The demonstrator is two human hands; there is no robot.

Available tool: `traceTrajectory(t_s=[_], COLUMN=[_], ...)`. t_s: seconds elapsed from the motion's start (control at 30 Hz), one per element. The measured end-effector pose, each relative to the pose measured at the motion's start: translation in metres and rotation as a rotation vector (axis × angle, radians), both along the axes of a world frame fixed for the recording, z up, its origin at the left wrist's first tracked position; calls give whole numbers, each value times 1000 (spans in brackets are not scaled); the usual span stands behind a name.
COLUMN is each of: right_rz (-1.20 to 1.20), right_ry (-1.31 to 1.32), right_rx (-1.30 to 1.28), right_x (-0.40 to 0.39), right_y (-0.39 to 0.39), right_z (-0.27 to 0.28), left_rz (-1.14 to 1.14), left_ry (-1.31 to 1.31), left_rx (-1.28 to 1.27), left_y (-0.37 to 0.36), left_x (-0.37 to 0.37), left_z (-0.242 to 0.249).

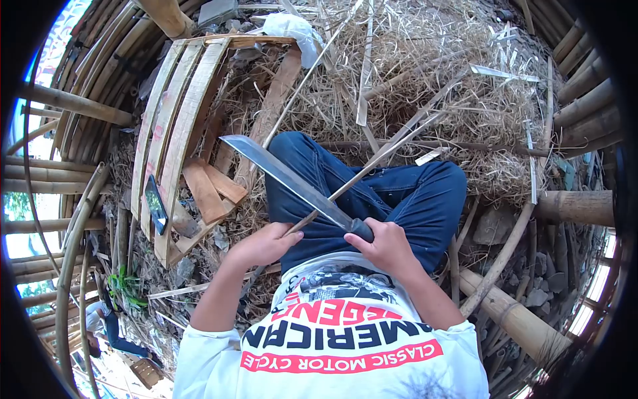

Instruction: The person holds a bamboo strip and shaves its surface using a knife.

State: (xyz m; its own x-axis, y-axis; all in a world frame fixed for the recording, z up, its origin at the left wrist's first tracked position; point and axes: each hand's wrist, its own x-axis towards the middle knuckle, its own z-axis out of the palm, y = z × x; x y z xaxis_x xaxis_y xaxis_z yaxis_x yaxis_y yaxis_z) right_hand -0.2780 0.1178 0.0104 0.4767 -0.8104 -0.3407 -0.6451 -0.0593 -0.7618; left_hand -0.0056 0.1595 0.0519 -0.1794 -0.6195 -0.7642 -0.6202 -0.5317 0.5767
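My right hand (385, 247) is wrapped round the dark handle of a machete (282, 173). Its long blade points up and left above my crossed legs. In my left hand (269, 245), a thin bamboo strip (372, 165) is gripped near its lower end. The strip slants away to the upper right, over my lap and toward the straw. The blade overlaps the strip just ahead of my two hands, near the machete's handle end.
On my left, a smartphone (155, 205) leans on a slatted wooden pallet (174, 123), near short wood offcuts (205, 193). Dry shavings (425, 73) and loose strips cover the ground ahead. Bamboo poles (512, 319) surround me. Another person (119, 332) is at the lower left.
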Motion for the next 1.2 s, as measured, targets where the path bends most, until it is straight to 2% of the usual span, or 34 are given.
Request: traceTrajectory(t_s=[0.1, 0.27, 0.37, 0.47, 0.73, 0.83, 0.93, 1.03, 1.2], right_rz=[7, -51, -242, -399, -414, -369, -252, -98, 7], right_ry=[34, 70, 181, 238, 228, 123, 67, 46, 100], right_rx=[-9, -87, -107, -48, -126, -77, -23, -105, -183], right_x=[-8, -33, -56, -78, -78, -56, -32, -16, -5], right_y=[-2, -6, -20, -38, -30, -12, 4, 11, 8], right_z=[4, -12, -25, -30, -18, -10, -4, 1, 1], left_rz=[-18, -32, -9, -24, -41, -16, -51, -67, -50], left_ry=[-144, -114, -18, -47, -135, -152, -179, -204, -222], left_rx=[-64, -123, -80, -116, -132, -51, -97, -179, -181], left_y=[-2, -3, 0, 1, -6, -15, -17, -12, -6], left_x=[-13, 0, 10, 8, 2, -4, -10, -9, -13], left_z=[10, 9, 4, 6, 18, 25, 22, 12, 8])
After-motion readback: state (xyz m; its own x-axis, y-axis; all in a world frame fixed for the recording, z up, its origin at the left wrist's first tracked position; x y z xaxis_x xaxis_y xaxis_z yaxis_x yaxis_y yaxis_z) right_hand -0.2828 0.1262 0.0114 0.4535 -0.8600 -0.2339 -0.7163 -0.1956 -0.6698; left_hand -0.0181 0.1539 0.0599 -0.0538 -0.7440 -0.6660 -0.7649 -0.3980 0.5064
